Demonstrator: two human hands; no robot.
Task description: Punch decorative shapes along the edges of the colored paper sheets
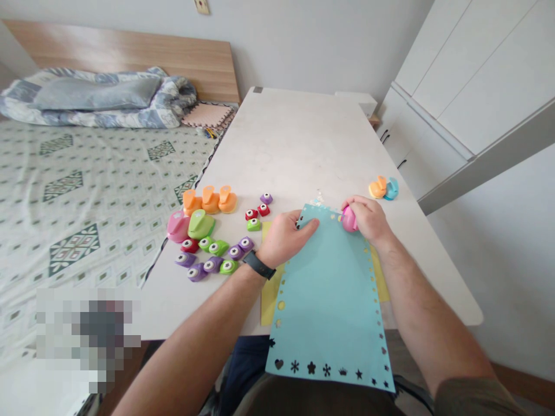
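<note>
Where the light-blue sheet has its far right corner, the pink punch sits against the paper, just to the left of the right hand, whose fingers are closed around it. That hand is by far the nearer one; the left hand lies across the sheet, towards its far left corner, thumb on top and the edge pinched against fingers mostly hidden from view (how firmly, I cannot tell).

The sheet's long axis runs away from the person, roughly square to the near edge of the table, and its near end hangs out past that edge. Cut-outs line its borders (a heart and a crown among them). Beneath it, a yellow sheet shows on both sides. Small paper bits lie just beyond its far edge, while an orange punch and a blue punch stand towards the table's right edge.
</note>
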